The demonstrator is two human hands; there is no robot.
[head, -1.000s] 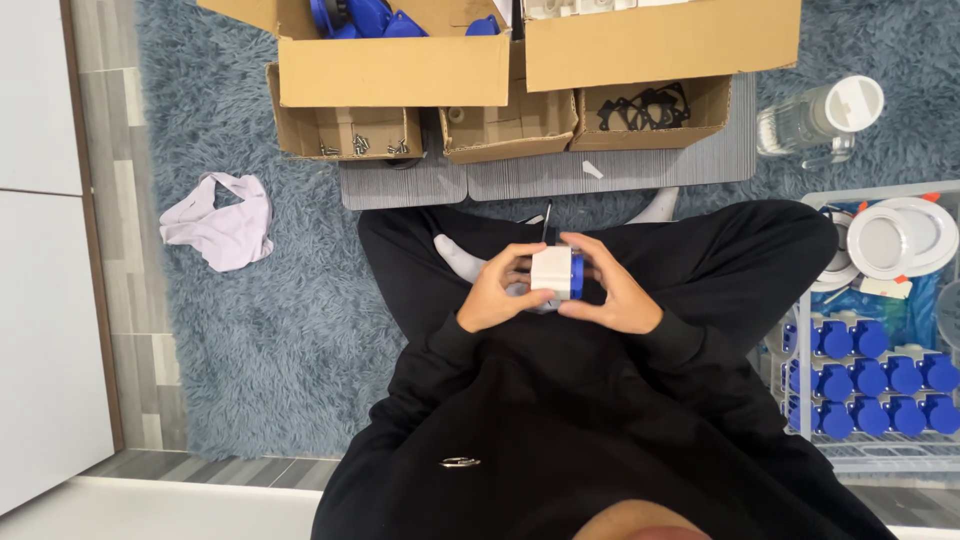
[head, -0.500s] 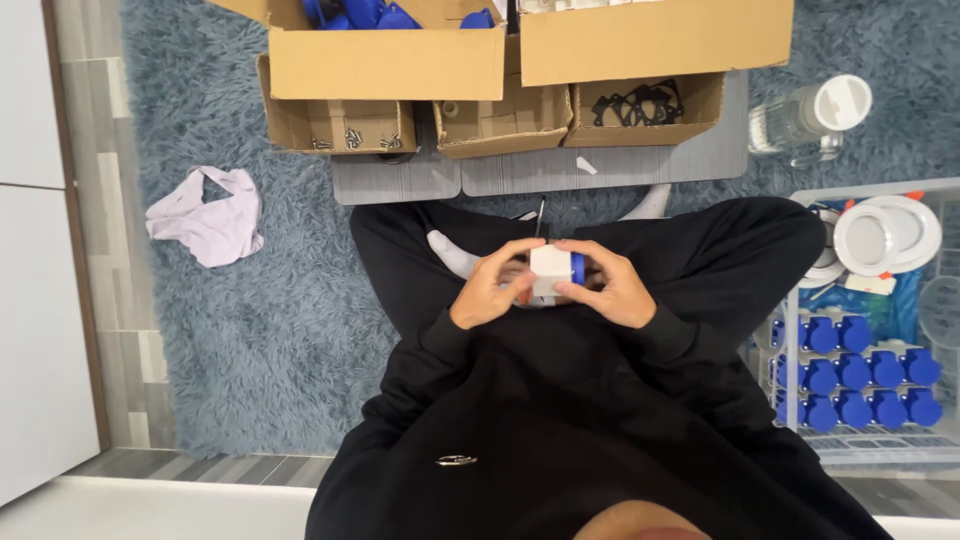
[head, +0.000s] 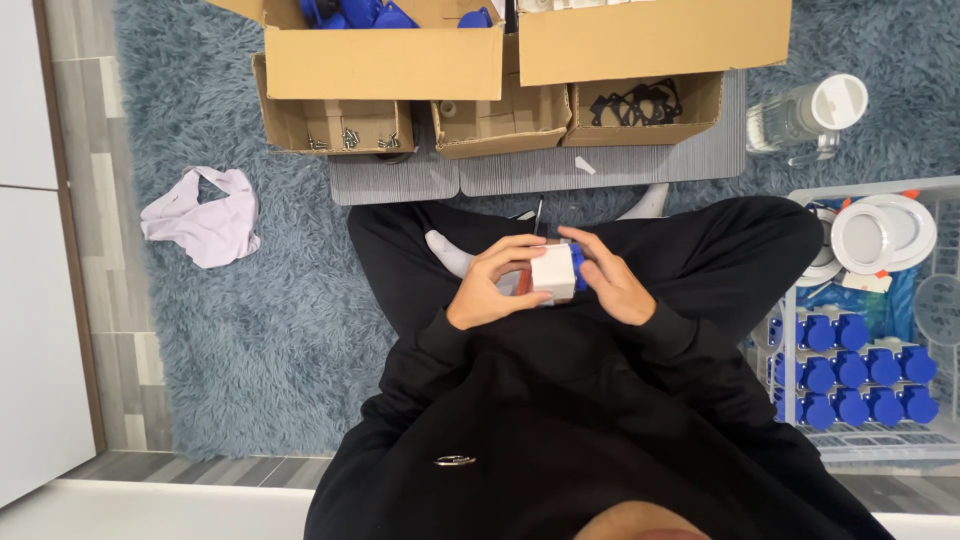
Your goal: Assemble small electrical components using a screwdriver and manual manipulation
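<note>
white box-shaped part (head: 553, 272) with a blue piece on its right side is held over the lap, pinched between the left hand (head: 492, 284) and right hand (head: 610, 276), fingers curled round it from both sides. black-clad legs are crossed on a shaggy blue rug (head: 260, 330). open room is seen on the rug to the left, near a pale cloth (head: 200, 215). cardboard boxes (head: 400, 60) lie ahead; a wire basket (head: 860, 440) of blue parts sits right. compared with half a second ago, the grip is unchanged.

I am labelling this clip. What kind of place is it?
Probably a room at home used for hand assembly: a shaggy blue rug, open cardboard boxes of parts, and a white crate of blue parts.
</note>
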